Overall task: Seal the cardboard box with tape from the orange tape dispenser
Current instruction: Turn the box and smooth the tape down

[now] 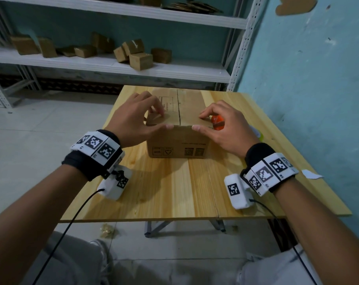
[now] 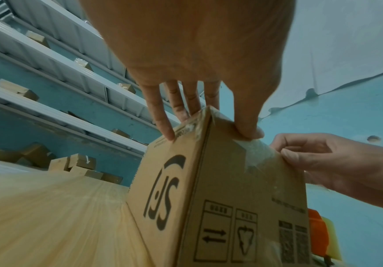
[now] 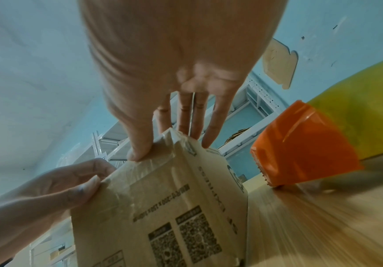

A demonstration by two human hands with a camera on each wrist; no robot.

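The cardboard box (image 1: 177,138) stands at the centre of the head view on the wooden worktop (image 1: 174,194), its top flaps folded shut. The left hand (image 1: 133,120) grips its near-left top corner, fingers on the lid and thumb on the front edge. The right hand (image 1: 221,128) grips the near-right corner the same way. The orange tape dispenser (image 1: 217,122) sits on the worktop just right of the box, partly hidden behind the right hand. Small boxes (image 1: 133,54) lie on the shelf (image 1: 104,64) in the upper part of the frame.
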